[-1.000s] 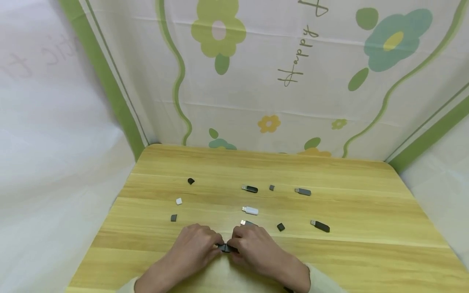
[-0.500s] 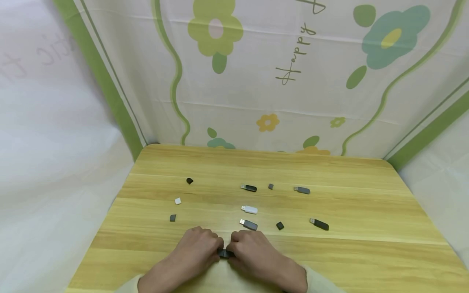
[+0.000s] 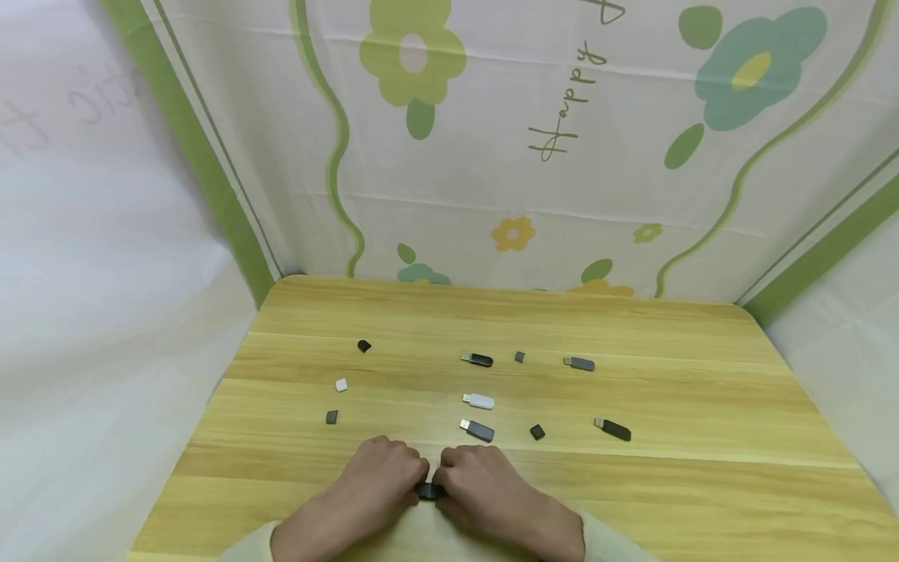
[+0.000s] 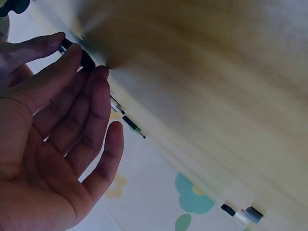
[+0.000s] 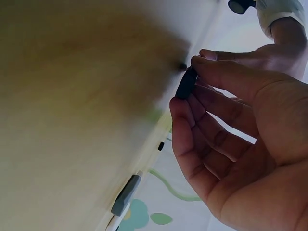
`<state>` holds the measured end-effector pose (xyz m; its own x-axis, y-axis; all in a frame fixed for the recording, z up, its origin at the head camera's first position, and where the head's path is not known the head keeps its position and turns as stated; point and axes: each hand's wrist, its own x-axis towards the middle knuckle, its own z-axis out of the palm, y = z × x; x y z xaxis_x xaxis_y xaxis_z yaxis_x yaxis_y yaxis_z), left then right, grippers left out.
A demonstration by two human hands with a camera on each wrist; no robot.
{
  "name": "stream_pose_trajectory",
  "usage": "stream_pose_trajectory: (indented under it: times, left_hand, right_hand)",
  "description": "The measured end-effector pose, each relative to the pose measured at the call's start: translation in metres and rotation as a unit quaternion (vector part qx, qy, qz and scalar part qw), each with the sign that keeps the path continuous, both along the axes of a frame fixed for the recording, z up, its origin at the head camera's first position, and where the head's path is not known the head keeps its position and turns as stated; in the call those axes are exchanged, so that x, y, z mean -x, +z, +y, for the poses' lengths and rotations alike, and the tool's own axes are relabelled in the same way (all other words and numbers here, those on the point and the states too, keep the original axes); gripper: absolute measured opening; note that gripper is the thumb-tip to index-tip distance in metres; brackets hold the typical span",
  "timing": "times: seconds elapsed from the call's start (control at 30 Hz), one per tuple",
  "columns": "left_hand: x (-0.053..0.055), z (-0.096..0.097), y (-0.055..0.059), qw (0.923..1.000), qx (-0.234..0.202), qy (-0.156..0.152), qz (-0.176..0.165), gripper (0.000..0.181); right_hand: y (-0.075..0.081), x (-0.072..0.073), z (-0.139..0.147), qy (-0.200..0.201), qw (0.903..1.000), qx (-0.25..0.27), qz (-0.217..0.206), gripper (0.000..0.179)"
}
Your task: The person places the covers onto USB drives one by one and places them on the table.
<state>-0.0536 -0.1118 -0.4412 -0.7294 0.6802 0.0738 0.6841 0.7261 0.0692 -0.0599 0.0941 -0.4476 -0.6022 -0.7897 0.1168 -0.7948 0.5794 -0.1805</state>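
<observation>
Close to the near edge of the table, both hands hold one black USB stick (image 3: pixel 430 491) between them. My left hand (image 3: pixel 382 480) pinches its left end with thumb and fingers, and my right hand (image 3: pixel 485 492) pinches its right end. The fingertips nearly meet and cover much of the stick. In the left wrist view a dark end of the USB stick (image 4: pixel 86 60) shows beyond the fingertips. From the right wrist, the black USB stick (image 5: pixel 186 84) appears between thumb and index finger. A grey USB stick (image 3: pixel 479 431) with bare plug lies just beyond the right hand.
On the wooden table (image 3: pixel 667 507) lie a white USB stick (image 3: pixel 481 401), a black one (image 3: pixel 479 360), a grey one (image 3: pixel 580 364) and another black one (image 3: pixel 614 429). Loose caps include a white cap (image 3: pixel 341 385), a grey cap (image 3: pixel 332 417) and a black cap (image 3: pixel 537 432).
Both hands have drawn slightly toward the person with the black USB stick, uncovering the grey USB stick behind the right hand. Less of the held stick shows between the fingers.
</observation>
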Motion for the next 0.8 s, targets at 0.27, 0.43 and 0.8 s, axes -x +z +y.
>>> stream_pose_trajectory:
  times: [0.27, 0.43, 0.8]
  left_hand:
    - [-0.0005, 0.0021, -0.0017, 0.9997, 0.021, -0.004, 0.009, 0.033]
    - [-0.0006, 0.0036, -0.0009, 0.9997, 0.026, -0.004, 0.003, 0.032]
    - [-0.0026, 0.0019, 0.0009, 0.9995, 0.031, -0.005, -0.001, 0.027]
  right_hand:
    - [-0.0041, -0.0005, -0.0013, -0.003, 0.9999, -0.008, 0.008, 0.012]
    - [-0.0041, -0.0006, -0.0024, -0.003, 0.9998, -0.015, 0.008, 0.011]
    - [-0.0001, -0.0007, 0.0021, -0.012, 0.9994, -0.034, -0.001, 0.016]
